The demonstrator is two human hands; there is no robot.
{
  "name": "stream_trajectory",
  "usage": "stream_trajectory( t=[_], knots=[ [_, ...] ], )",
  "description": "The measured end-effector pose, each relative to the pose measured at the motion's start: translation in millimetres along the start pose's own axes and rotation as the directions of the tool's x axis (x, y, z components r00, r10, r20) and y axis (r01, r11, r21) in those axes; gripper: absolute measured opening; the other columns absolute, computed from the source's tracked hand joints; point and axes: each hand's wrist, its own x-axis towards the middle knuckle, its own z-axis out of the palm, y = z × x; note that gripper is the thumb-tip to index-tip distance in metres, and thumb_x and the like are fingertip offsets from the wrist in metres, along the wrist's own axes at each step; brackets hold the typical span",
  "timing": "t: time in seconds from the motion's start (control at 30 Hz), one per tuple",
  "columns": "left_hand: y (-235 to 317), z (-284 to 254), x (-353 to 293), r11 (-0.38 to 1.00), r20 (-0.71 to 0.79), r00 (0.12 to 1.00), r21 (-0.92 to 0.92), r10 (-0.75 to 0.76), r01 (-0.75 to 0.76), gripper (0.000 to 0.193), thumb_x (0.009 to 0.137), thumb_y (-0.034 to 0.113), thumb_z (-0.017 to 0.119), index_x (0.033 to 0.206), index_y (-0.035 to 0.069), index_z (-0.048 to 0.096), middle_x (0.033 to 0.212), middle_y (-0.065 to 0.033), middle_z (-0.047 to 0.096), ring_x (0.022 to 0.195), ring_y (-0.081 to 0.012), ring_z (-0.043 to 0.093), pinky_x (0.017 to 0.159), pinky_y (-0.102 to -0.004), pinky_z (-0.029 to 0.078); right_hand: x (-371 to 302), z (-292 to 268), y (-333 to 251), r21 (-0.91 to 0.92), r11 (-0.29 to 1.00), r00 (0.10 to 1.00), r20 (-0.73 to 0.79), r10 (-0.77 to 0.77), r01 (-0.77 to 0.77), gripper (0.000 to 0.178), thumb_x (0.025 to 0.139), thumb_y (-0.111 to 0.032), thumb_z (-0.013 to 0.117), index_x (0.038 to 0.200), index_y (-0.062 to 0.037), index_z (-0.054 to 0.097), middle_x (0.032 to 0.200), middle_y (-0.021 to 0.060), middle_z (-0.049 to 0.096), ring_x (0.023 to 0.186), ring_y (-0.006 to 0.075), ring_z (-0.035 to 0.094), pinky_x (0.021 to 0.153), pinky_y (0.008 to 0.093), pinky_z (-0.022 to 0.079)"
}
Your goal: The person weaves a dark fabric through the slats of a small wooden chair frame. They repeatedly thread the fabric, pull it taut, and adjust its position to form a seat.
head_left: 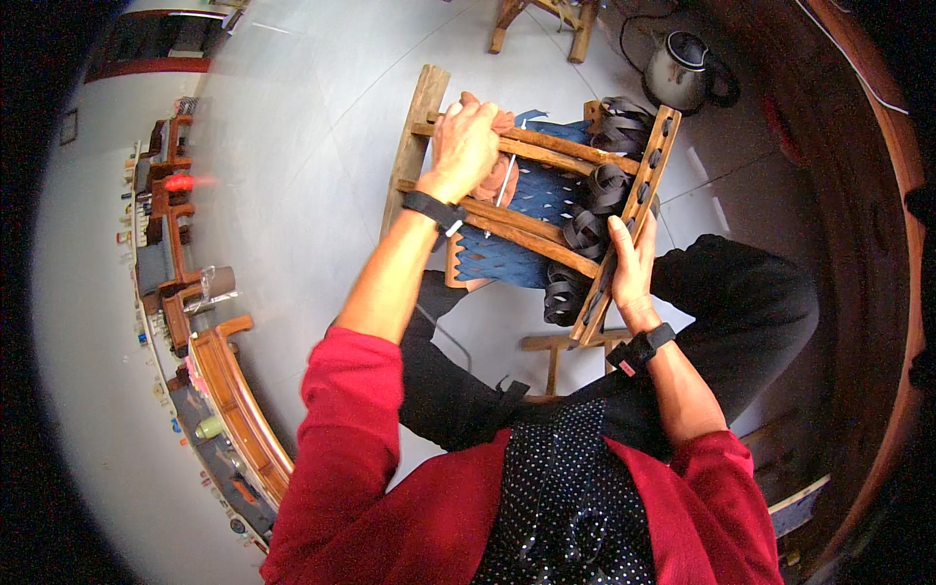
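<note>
A small wooden stool frame (414, 146) lies tilted in front of me, its seat woven from blue straps (546, 190) with black straps (595, 200) looped along the right rail. My left hand (464, 144) is closed on a reddish-orange cloth (500, 175) pressed against the frame's upper crossbar, beside a thin white rod. My right hand (632, 265) grips the slotted right rail (634, 210) near its lower end. Both wrists wear black bands.
A metal kettle (682, 68) stands on the grey floor at the top right. Another wooden stool's legs (541, 24) show at the top. Wooden furniture and shelves (224, 390) with small items run along the left. My black trousers fill the lower middle.
</note>
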Motion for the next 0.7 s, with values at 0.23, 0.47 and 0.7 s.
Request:
stream_trajectory(
  t=[0.23, 0.47, 0.7],
  knots=[
    [-99, -4, 15, 0.966, 0.160, 0.953, 0.067, -0.258, 0.250, 0.027, 0.088, 0.008, 0.055, 0.108, 0.008, 0.073, 0.105, -0.0197, 0.072, 0.101, -0.0399, 0.068, 0.088, -0.0462, 0.055, 0, -1, 1, -0.020, 1.000, 1.000, -0.019, -0.021, 0.021, 0.065, 0.098, -0.032, 0.065, 0.146, 0.0009, 0.037, 0.131, 0.0132, 0.054, 0.119, 0.0212, 0.052, 0.105, 0.0351, 0.040],
    [2, 6, 7, 0.973, 0.203, 0.956, -0.045, -0.213, 0.226, 0.038, 0.083, 0.029, 0.063, 0.106, 0.000, 0.072, 0.102, -0.0250, 0.071, 0.100, -0.0393, 0.068, 0.090, -0.0469, 0.054, 1, 0, 3, 0.052, 0.998, 0.999, 0.005, 0.031, -0.031, 0.061, 0.099, -0.031, 0.063, 0.147, -0.0021, 0.038, 0.134, 0.0114, 0.053, 0.122, 0.0191, 0.050, 0.107, 0.0342, 0.039],
    [0, -15, 2, 0.995, 0.207, 0.974, 0.054, -0.094, 0.085, 0.037, 0.083, 0.014, 0.061, 0.116, -0.003, 0.067, 0.115, -0.0248, 0.066, 0.109, -0.0401, 0.062, 0.098, -0.0497, 0.048, 0, -2, -1, 0.009, 0.999, 0.999, 0.027, 0.037, -0.037, 0.062, 0.099, -0.032, 0.063, 0.148, -0.0028, 0.038, 0.134, 0.0118, 0.053, 0.122, 0.0191, 0.050, 0.107, 0.0338, 0.039]
  ],
)
